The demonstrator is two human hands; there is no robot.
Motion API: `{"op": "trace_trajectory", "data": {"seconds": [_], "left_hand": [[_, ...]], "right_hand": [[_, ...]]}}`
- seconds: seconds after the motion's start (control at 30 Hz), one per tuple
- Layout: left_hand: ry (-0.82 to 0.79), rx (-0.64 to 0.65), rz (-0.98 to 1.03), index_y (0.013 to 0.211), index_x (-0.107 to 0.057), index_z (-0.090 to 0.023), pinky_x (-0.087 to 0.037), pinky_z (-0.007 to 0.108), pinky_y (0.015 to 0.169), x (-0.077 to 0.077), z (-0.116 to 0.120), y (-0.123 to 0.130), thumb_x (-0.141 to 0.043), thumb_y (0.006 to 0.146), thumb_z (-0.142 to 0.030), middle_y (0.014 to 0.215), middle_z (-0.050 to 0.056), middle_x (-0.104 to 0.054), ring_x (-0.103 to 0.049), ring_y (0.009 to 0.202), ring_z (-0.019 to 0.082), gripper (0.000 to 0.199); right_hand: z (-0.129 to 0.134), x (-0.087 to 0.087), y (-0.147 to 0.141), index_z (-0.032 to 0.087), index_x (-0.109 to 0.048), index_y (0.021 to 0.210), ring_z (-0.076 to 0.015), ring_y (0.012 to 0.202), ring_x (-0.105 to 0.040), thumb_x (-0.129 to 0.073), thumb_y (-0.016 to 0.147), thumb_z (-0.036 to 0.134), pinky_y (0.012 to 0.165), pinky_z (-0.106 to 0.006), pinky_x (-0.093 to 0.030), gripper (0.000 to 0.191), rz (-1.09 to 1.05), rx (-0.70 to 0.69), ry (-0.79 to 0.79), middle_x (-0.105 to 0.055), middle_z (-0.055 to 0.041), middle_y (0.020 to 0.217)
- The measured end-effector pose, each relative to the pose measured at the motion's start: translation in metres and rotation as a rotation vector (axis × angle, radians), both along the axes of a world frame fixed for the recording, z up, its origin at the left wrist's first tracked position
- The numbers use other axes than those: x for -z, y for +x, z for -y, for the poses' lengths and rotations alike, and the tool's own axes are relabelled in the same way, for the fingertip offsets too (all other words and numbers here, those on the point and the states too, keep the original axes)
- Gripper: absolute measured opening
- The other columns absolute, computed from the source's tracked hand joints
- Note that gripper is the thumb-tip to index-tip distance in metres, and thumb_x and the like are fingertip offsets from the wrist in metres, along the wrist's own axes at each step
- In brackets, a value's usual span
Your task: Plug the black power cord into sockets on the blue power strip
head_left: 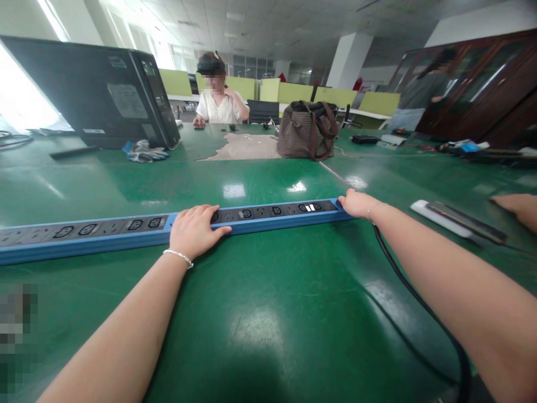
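A long blue power strip [260,226] with black sockets along its top lies across the green table, running out of view on the left. My left hand [197,228] is wrapped over its middle, thumb on the near side and fingers across the top. At the strip's right end, my right hand [356,204] has its fingers closed around the end piece. From there a thick black cable [403,268] runs down under my right forearm to the lower right. The fingertips of my right hand are partly hidden.
A black computer case [96,95] stands at the back left, with gloves [145,151] beside it. A brown bag [308,131] sits at the back. One person [220,101] sits opposite. Someone's hand [516,207] is at the right, near a white strip [440,218].
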State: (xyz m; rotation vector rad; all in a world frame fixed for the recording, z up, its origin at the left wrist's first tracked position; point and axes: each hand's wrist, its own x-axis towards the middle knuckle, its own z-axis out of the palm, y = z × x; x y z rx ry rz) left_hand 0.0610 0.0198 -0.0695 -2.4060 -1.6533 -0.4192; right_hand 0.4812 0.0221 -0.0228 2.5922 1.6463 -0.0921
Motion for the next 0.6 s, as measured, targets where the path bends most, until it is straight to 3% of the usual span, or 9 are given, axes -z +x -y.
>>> {"op": "trace_trajectory", "data": {"seconds": [0.23, 0.4, 0.6], "left_hand": [[0.0, -0.007, -0.009, 0.129, -0.056, -0.018, -0.037, 0.039, 0.101, -0.001, 0.0, 0.0, -0.046, 0.083, -0.062, 0.129, 0.011, -0.062, -0.054, 0.12, 0.028, 0.065], [-0.01, -0.008, -0.002, 0.129, -0.056, -0.02, -0.037, 0.039, 0.102, -0.001, -0.001, 0.0, -0.046, 0.083, -0.062, 0.129, 0.01, -0.062, -0.054, 0.12, 0.028, 0.064], [0.002, -0.003, -0.013, 0.129, -0.056, -0.018, -0.037, 0.039, 0.101, 0.0, -0.001, -0.001, -0.046, 0.084, -0.062, 0.128, 0.012, -0.062, -0.054, 0.12, 0.029, 0.065]], "right_hand": [[0.011, 0.007, -0.003, 0.0, -0.046, 0.123, -0.0321, 0.107, -0.063, -0.027, 0.096, 0.039, 0.089, -0.039, -0.046, 0.052, 0.01, 0.051, 0.061, -0.064, -0.0289, 0.111], [0.003, -0.002, -0.004, -0.001, -0.051, 0.121, -0.0315, 0.109, -0.062, -0.032, 0.095, 0.038, 0.09, -0.037, -0.046, 0.051, 0.009, 0.05, -0.027, -0.062, -0.03, 0.115], [-0.004, 0.001, 0.002, -0.001, -0.057, 0.117, -0.0316, 0.108, -0.063, -0.037, 0.094, 0.041, 0.09, -0.039, -0.047, 0.052, -0.027, 0.049, 0.015, -0.064, -0.0298, 0.111]]}}
